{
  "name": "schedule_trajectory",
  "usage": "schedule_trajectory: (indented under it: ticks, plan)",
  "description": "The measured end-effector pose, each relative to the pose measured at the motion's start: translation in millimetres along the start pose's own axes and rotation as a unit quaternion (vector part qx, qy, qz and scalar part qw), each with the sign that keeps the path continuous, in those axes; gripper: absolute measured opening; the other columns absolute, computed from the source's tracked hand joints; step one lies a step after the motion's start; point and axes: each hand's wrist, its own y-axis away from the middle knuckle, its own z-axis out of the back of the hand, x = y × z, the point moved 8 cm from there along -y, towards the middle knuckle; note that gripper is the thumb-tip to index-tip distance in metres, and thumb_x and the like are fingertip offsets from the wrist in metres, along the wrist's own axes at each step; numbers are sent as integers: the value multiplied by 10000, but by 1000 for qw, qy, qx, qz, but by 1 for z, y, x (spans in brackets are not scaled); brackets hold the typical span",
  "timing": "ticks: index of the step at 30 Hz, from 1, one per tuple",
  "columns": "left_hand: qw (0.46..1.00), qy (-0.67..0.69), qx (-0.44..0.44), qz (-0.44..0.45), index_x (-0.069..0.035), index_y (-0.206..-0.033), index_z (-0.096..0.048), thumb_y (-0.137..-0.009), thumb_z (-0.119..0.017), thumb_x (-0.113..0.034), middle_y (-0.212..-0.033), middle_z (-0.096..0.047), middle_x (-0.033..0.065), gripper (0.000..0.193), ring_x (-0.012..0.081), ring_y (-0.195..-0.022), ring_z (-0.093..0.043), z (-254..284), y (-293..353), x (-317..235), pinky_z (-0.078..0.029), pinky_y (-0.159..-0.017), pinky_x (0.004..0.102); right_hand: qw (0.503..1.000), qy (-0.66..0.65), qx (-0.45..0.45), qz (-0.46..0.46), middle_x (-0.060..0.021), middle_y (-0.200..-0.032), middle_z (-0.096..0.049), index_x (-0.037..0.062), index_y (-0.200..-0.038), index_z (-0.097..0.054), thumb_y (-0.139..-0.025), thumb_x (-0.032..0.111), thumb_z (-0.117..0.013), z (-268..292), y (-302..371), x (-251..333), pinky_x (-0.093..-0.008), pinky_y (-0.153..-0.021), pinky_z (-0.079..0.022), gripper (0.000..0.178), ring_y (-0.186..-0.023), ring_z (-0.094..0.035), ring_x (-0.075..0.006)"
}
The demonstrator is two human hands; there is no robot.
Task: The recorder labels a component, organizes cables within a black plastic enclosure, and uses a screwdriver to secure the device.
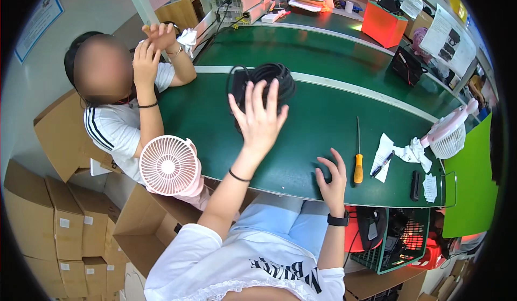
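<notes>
Left hand (258,119) spread wide, raised over one black fan (266,85) on green surface (323,123). Right hand (333,178) open, flat on surface. One screwdriver (358,161), two pink fans (168,165) nearby.

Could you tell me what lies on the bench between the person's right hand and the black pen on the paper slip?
In the head view, a screwdriver with a yellow-orange handle lies between the right hand and the black pen, its shaft pointing away from the person.

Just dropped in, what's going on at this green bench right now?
The person's left hand is raised, fingers spread, in front of a black round fan with its cord on the green worktable. The right hand rests flat near the table's front edge, beside a yellow-handled screwdriver. A co-worker sits at the left behind a pink fan.
</notes>
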Motion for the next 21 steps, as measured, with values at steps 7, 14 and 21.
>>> schedule_trajectory:
  ticks: [7,14,21]
  plan:
    - [997,-49,4,51,-202,-1427,-463,-820,-728,-315,-1365,-496,65,672,259,-1355,-446,-29,-24,52,-141,-1099,741,980,-163,-70,-93,-120,-1293,-596,21,-1075,-691,-913,-3,-629,12,7,-33,-254,-844,-524,176,-1005,-638,-147]
    - [988,-100,21,113,-167,-1483,-389,-890,-653,-179,-1531,-386,83,649,258,-1431,-378,-37,-23,96,-151,-1095,730,988,-116,-87,-49,-111,-1084,-680,3,-984,-694,-912,-35,-604,17,4,-19,-264,-772,-546,122,-900,-670,-170]
    - [993,-52,6,107,-151,-1502,-376,-885,-628,-155,-1553,-328,175,667,368,-1468,-274,-27,-24,88,-146,-1109,717,983,-135,-98,-76,-106,-1009,-696,-4,-976,-697,-906,-36,-610,18,4,-26,-266,-759,-552,116,-859,-681,-178]
